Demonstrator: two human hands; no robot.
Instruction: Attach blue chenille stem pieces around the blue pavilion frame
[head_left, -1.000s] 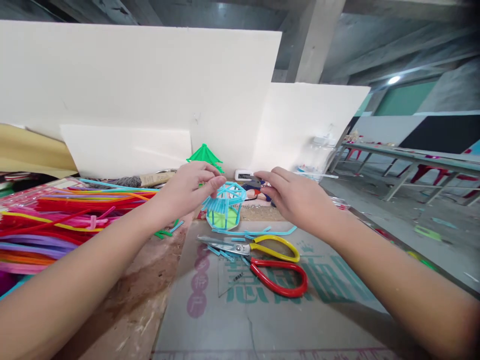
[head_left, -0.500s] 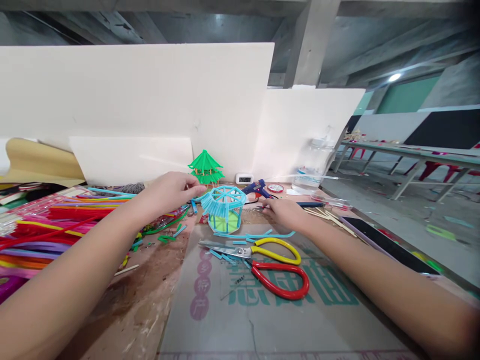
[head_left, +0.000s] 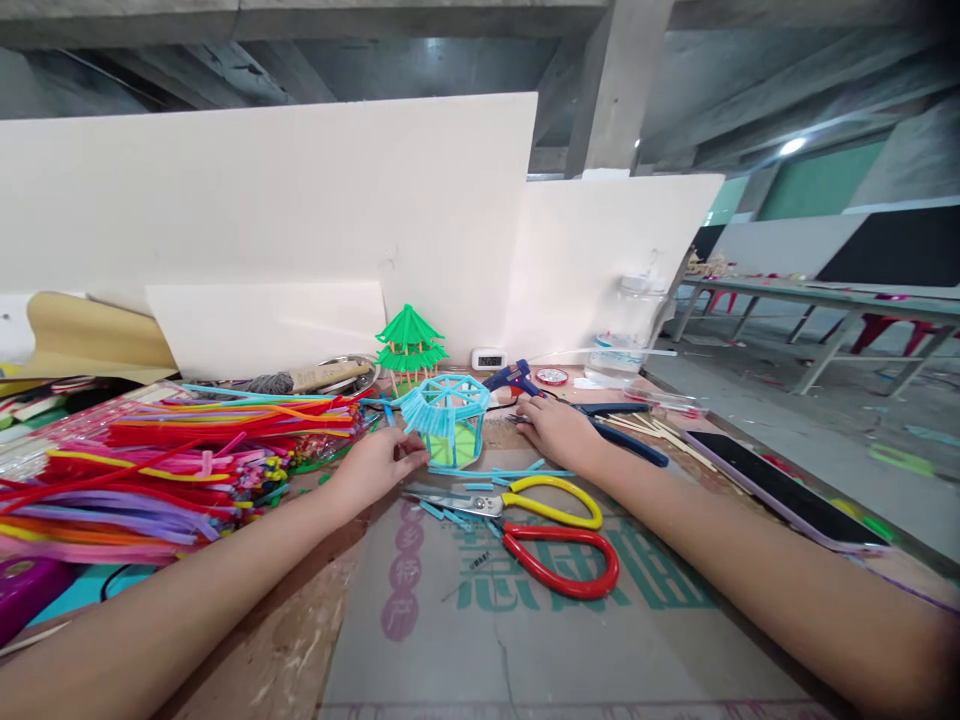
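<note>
A small light-blue pavilion model [head_left: 448, 400] made of fuzzy stems, with a green floor, stands at the middle of the table. My left hand [head_left: 381, 466] is at its lower left, thumb and forefinger pinched against its base edge. My right hand [head_left: 556, 430] lies to the right of the model with fingers curled over the head of dark-blue-handled pliers [head_left: 634, 443]; a dark tip pokes out by the fingertips. Scissors [head_left: 555, 530] with one yellow and one red handle lie in front, among cut blue stem pieces [head_left: 450, 515].
Bundles of coloured fuzzy stems [head_left: 172, 470] cover the left side. Behind stand a green tiered model [head_left: 409, 345], a small clock [head_left: 489, 358] and a blue glue gun [head_left: 516, 377]. Wooden sticks [head_left: 679, 437] and a phone [head_left: 784, 490] lie right; a pump bottle [head_left: 630, 325] stands back right.
My left hand has dropped from the model's roof edge to its base. My right hand has shifted slightly, and both pliers handles now show, spread apart. The view has turned a little.
</note>
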